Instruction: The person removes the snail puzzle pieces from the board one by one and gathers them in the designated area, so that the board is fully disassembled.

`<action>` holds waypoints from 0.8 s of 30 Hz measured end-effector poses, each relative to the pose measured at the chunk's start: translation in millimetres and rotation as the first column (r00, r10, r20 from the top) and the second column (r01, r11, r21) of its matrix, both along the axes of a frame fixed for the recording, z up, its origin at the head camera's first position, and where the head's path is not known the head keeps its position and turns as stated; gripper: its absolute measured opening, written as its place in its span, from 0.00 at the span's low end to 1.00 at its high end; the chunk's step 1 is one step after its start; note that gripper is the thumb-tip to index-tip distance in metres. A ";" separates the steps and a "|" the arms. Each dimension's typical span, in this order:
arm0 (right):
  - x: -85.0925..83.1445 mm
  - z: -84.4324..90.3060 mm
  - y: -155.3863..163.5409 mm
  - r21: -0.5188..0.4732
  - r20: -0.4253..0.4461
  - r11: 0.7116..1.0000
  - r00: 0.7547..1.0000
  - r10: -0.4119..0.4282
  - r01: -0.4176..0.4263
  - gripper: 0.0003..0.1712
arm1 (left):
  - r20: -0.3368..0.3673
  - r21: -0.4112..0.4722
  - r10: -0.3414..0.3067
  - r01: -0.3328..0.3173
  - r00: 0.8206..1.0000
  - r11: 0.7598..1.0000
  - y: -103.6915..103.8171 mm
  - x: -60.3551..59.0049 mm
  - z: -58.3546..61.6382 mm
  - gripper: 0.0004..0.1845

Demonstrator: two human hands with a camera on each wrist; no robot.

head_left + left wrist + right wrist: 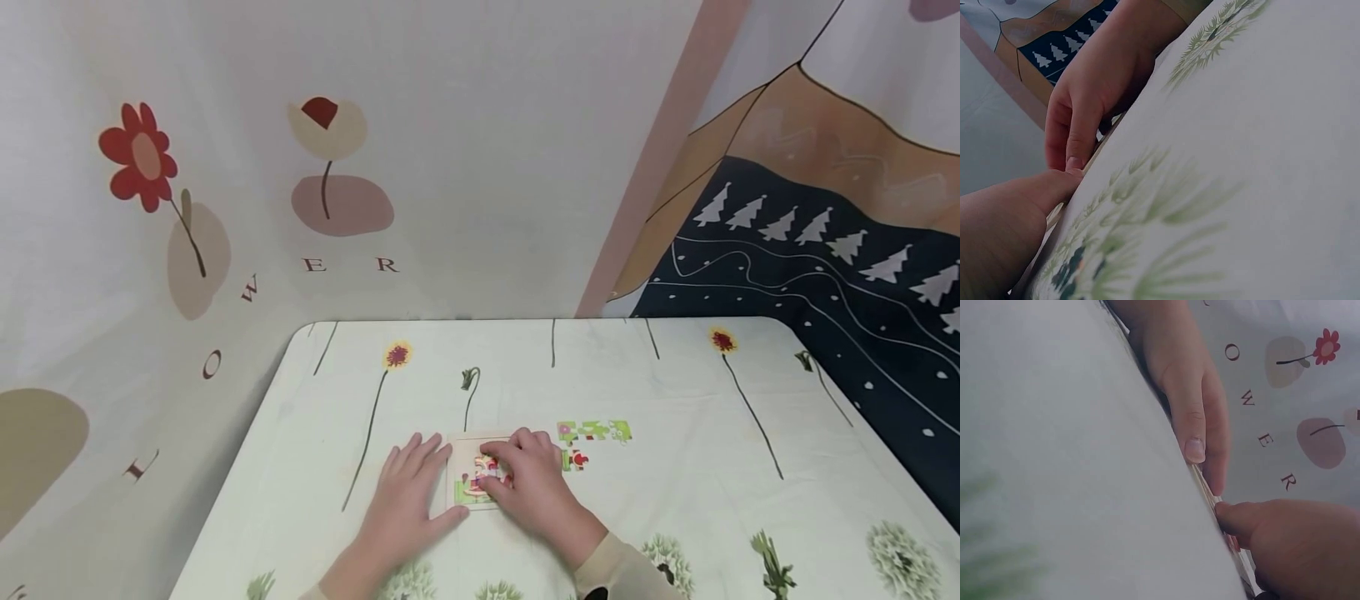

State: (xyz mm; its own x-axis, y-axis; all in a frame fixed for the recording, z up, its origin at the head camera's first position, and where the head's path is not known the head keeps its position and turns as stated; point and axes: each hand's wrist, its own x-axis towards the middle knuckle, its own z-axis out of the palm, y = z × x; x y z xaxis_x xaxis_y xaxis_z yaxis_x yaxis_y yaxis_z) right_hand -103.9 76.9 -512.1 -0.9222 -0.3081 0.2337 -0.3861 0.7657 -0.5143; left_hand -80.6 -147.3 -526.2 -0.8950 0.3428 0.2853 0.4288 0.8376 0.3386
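Puzzle tray [459, 467], a small pale square board, lies flat on the worktop [675, 500] with its edges roughly square to the worktop's near edge; being square, it has no clear long axis. It sits between the two hands. Left of the tray, the left hand [408, 492] rests flat with fingers straight and spread, its thumb [1054, 187] lying along the tray's near left corner. Over the tray itself, the right hand [528, 483] covers the right half, fingers curled down onto the coloured pieces [480, 475] inside (whether they pinch one piece or merely press cannot be told). From the wrist views, fingertips of both hands meet at the tray's thin edge [1207, 487].

Just right of the tray lies a small loose piece with red [576, 459], and a little beyond that a green strip of joined pieces [594, 431], its length running left to right.

Beyond the tray, the worktop's cloth shows printed flower stems. Farther still, the wall hanging [225, 208] bears a red flower and scattered letters reading O, W, E, R.
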 end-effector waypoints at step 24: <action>0.5 -5.6 3.2 -0.176 -0.110 0.976 0.988 0.110 -0.129 0.28 | -0.002 0.004 -0.009 0.009 1.000 1.000 -0.1 0.7 0.1 0.46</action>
